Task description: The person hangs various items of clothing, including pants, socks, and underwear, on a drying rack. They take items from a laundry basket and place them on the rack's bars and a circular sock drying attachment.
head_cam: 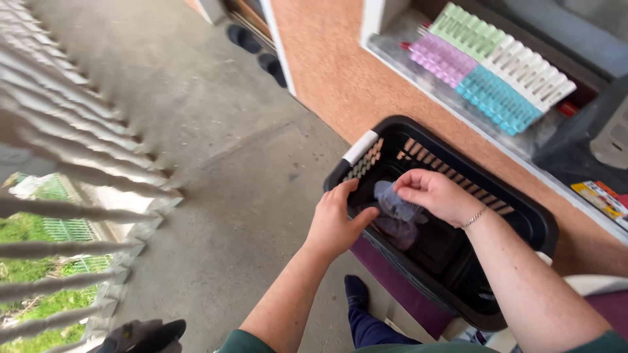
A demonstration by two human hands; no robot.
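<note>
Both hands are over the black laundry basket (523, 225), which sits raised on something purple beside the orange wall. Right hand (435, 194): grip closed in a pinch on a small pale blue-grey cloth (392, 202), held just above the basket's inside near the rim with the white handle wrap. Left hand (335, 225): fingers curled on the near rim, thumb out toward the cloth; cannot tell if it actually touches the cloth, so grip on it is unclear.

Progress, as a judgement: the basket looks almost empty. Only one darker, purplish piece (398, 232) shows under the held cloth; the rest of the bottom reads bare black. The cloth is barely lifted, not clear of the basket.

Clothes pegs in green, pink, white and blue (490, 65) lie in rows on the window ledge (458, 108). White drying-rack bars (78, 131) are at left, nothing visibly hung on them.
</note>
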